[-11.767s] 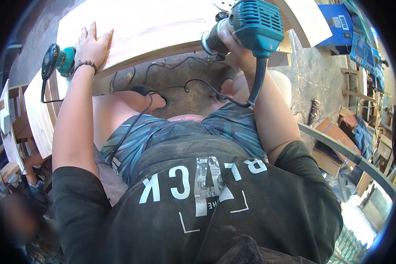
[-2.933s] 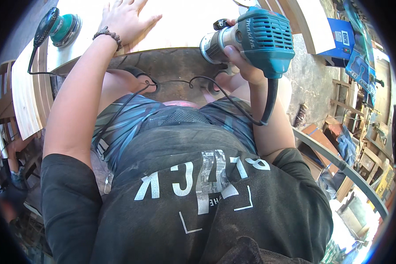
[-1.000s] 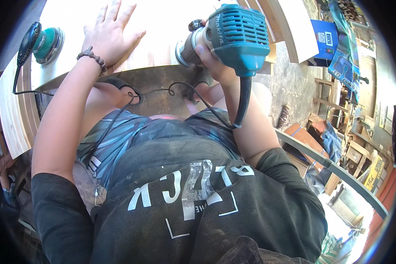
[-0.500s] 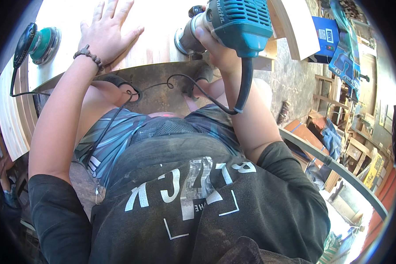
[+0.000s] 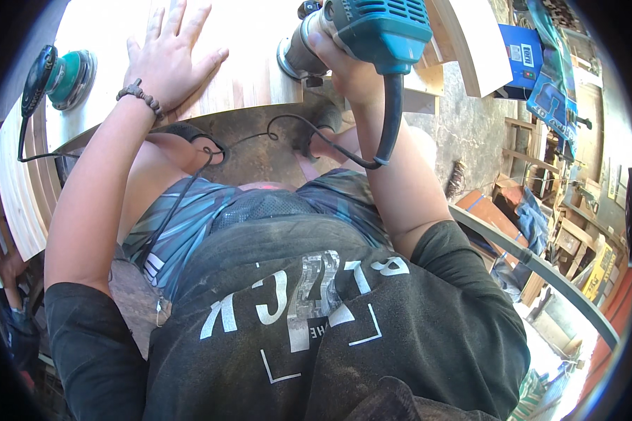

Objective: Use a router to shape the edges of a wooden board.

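Note:
My left hand (image 5: 167, 69) lies flat on a pale wooden board (image 5: 249, 88), its fingers spread and holding nothing. A beaded bracelet circles that wrist. My right hand (image 5: 351, 70) is wrapped round the metal body of a teal wood router (image 5: 383, 31). The router's base rests at the board's near edge, to the right of my left hand; its bit is hidden. From the router's rear, a thick black cord (image 5: 392, 119) hangs down beside my right forearm. A green sander (image 5: 69, 81) with a black handle stands on the board at the left.
A thin black cable (image 5: 260, 133) loops below the board over my lap. Wooden pieces (image 5: 463, 49) stick out at the right, and layered wood (image 5: 21, 189) stands at the left. A blue box (image 5: 519, 56), timber scraps and a grey rail (image 5: 541, 263) lie further right.
The router and my right hand have shifted slightly away from me along the board's edge. My left hand stays flat in nearly the same place.

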Tool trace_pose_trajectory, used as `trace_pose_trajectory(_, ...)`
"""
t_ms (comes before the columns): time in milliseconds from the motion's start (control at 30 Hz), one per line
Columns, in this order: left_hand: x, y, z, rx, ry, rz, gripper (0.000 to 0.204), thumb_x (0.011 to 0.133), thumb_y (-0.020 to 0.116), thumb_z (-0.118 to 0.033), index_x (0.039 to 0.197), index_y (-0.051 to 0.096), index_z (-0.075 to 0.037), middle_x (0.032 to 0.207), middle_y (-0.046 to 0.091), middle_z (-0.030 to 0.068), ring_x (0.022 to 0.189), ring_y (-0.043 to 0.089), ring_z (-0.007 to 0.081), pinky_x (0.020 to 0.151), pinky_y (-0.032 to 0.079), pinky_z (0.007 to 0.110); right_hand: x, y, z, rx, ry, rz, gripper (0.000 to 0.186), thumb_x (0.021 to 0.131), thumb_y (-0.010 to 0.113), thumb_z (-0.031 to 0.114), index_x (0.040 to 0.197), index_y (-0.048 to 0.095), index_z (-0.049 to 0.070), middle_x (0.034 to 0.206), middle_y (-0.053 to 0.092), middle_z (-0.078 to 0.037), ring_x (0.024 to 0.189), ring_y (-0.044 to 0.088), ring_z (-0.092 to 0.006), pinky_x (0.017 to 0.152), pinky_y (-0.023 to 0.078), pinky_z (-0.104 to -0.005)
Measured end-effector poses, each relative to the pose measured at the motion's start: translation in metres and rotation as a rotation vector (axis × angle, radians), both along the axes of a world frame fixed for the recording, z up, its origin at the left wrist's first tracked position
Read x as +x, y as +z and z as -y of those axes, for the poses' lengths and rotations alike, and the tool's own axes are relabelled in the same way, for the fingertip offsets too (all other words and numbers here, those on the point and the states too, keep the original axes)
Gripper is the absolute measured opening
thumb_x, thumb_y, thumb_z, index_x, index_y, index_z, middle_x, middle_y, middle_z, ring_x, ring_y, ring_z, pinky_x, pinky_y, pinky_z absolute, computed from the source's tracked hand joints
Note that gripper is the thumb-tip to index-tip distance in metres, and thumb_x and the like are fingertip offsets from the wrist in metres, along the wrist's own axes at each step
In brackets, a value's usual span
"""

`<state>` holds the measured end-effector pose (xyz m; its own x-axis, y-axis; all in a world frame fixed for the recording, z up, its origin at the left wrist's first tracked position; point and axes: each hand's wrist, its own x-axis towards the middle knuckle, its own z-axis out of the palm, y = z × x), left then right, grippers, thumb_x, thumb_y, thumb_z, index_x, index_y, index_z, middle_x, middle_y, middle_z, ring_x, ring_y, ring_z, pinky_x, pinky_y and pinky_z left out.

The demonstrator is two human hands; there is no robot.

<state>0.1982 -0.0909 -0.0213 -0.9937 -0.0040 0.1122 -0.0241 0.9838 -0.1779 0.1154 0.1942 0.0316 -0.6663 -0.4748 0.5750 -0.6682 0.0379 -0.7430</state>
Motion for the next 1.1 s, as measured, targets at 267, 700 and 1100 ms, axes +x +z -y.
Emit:
trace_pose_trajectory(267, 0.0, 0.002, 0.001, 0.053, -0.045, -0.039, 0.083, 0.103, 0.053, -0.072, 0.173, 0.034, -0.033, 0.182, 0.027, 0.0133, 0.165, 0.031, 0.0398, 0.123, 0.03, 0.072, -0.008, -0.01, 0.008, -0.227, 0.172, 0.275, 0.039, 0.087, 0.068, -0.018, 0.116, 0.062, 0.007, 0.095, 0.059, 0.002, 0.079, 0.058, -0.0082, 0.069, 0.053, -0.0271)
trace_pose_trajectory(700, 0.001, 0.003, 0.0, 0.031, -0.019, 0.011, 0.084, 0.103, 0.053, -0.074, 0.173, 0.035, -0.033, 0.182, 0.027, 0.0135, 0.165, 0.03, 0.0419, 0.124, 0.027, 0.074, -0.014, -0.005, 0.014, 0.186, -0.225, -0.091, 0.028, 0.091, 0.072, -0.007, 0.117, 0.066, 0.004, 0.095, 0.064, -0.002, 0.075, 0.062, -0.0145, 0.066, 0.055, -0.0323)
trace_pose_trajectory(1100, 0.005, 0.041, -0.014, 0.148, 0.048, 0.149, 0.089, 0.1, 0.054, -0.073, 0.173, 0.036, -0.025, 0.18, 0.028, 0.0182, 0.166, 0.025, 0.044, 0.126, 0.024, 0.076, -0.036, -0.003, 0.021, 0.178, -0.415, -0.051, 0.034, 0.078, 0.092, 0.033, 0.101, 0.079, 0.011, 0.095, 0.079, -0.004, 0.087, 0.076, -0.0241, 0.082, 0.061, -0.0392)
